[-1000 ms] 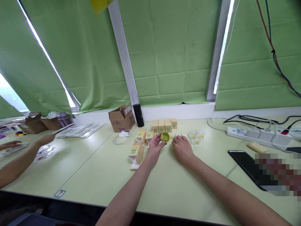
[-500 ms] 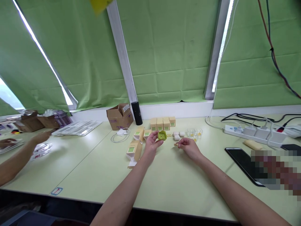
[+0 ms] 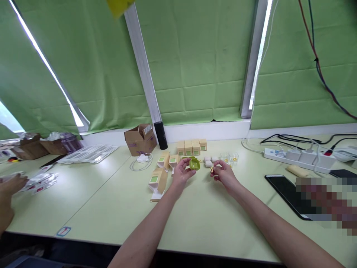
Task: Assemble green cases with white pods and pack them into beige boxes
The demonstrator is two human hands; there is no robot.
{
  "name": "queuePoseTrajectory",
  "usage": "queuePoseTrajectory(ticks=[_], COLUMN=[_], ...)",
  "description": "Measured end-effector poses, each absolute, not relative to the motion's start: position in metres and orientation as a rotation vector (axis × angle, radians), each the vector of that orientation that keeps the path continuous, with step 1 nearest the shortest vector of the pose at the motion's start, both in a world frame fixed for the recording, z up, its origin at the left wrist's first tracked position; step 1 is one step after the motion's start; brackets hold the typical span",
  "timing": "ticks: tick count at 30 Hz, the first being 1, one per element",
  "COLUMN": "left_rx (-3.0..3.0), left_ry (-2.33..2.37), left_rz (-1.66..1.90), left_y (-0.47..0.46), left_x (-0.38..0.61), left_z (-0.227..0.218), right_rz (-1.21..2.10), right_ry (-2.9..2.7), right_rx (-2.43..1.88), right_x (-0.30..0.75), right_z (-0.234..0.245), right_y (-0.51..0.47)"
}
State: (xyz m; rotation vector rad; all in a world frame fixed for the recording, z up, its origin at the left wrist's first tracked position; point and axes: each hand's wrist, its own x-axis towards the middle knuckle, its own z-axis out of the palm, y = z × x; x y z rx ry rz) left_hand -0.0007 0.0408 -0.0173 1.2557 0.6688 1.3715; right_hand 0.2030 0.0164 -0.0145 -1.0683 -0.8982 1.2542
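Observation:
My left hand [image 3: 182, 173] is closed on a small green case [image 3: 194, 163], held just above the pale green table [image 3: 117, 201]. Beside it my right hand [image 3: 225, 174] pinches a tiny yellow ring-like piece [image 3: 212, 169] between thumb and fingers. Just behind my hands lie two small white cases [image 3: 208, 161] and a few clear little trays with yellow pieces [image 3: 229, 158]. A row of tan boxes with green labels [image 3: 192, 147] stands behind those. More such boxes [image 3: 159, 178] lie open to the left of my left hand.
An open cardboard box [image 3: 140, 139], a black cylinder [image 3: 160, 135] and a white charger with cable [image 3: 141, 160] sit at the back. A phone [image 3: 287, 193] and a power strip [image 3: 301, 158] lie right. Another person's hand [image 3: 9, 190] handles packets [image 3: 39, 180] at far left.
My right hand has picked a small yellow piece off the table and brought it toward the green case. The other person's hand has drawn back toward the left edge.

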Motion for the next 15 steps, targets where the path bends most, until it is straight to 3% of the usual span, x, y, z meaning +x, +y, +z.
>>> queuePoseTrajectory(ticks=[15], left_rx=[1.285], left_ry=[0.635], left_rz=[1.396], left_y=[0.044], left_x=[0.002], left_z=[-0.02], right_rz=[1.227], right_ry=[-0.907], right_rx=[-0.855], right_x=[0.196], right_z=[-0.002], right_y=[0.007])
